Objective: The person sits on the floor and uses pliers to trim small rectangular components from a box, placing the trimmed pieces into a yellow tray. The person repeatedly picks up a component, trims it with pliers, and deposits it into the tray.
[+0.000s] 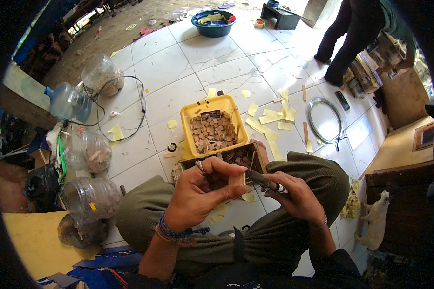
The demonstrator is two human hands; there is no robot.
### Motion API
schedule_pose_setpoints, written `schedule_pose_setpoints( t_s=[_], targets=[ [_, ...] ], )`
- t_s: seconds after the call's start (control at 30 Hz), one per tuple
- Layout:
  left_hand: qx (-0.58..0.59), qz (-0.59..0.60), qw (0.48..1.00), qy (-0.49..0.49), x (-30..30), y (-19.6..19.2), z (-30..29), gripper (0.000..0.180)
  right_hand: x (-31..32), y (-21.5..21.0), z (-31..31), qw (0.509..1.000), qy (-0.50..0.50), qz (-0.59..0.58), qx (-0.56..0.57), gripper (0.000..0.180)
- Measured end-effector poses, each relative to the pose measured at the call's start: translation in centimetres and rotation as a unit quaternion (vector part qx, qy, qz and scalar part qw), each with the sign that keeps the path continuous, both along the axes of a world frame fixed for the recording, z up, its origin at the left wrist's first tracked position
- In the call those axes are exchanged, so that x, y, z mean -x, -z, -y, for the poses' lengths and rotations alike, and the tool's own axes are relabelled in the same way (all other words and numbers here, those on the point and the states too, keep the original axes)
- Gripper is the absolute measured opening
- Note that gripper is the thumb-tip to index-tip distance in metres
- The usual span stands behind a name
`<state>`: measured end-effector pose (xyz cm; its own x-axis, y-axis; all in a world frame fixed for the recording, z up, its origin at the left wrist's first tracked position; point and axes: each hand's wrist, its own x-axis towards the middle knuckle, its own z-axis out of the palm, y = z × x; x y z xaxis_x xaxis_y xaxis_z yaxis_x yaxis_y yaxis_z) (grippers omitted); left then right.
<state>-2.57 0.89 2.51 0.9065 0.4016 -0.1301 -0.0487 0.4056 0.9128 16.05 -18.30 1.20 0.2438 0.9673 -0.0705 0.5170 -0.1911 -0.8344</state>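
Pinching a small pale wooden block (237, 180) upright between left hand (197, 192) thumb and fingers above our lap, we see our right hand (294, 195) fisted around a dark-bladed knife (261, 178) whose tip meets the block's right side.

Left hand (197, 192) pinches wood block (237, 180), right hand (294, 195) holds knife (259, 177)

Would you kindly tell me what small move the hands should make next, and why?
Probably draw the blade in the right hand along the small wooden block, because the left hand pinches that block up and the blade's tip already meets it.
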Motion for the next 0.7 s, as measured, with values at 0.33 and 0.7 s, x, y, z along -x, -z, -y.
schedule_pose_setpoints(
  t_s=[0.33,0.7],
  targets=[
    [0.008,0.001,1.0,-0.006,-0.38,0.23,0.16,0.034,0.25,0.42,-0.06,0.999,0.035,0.02,-0.022,0.047],
    [0.015,0.002,1.0,-0.01,-0.54,0.53,0.19,0.032,0.21,0.49,0.24,0.999,0.038,0.019,-0.012,0.047]
  ],
)
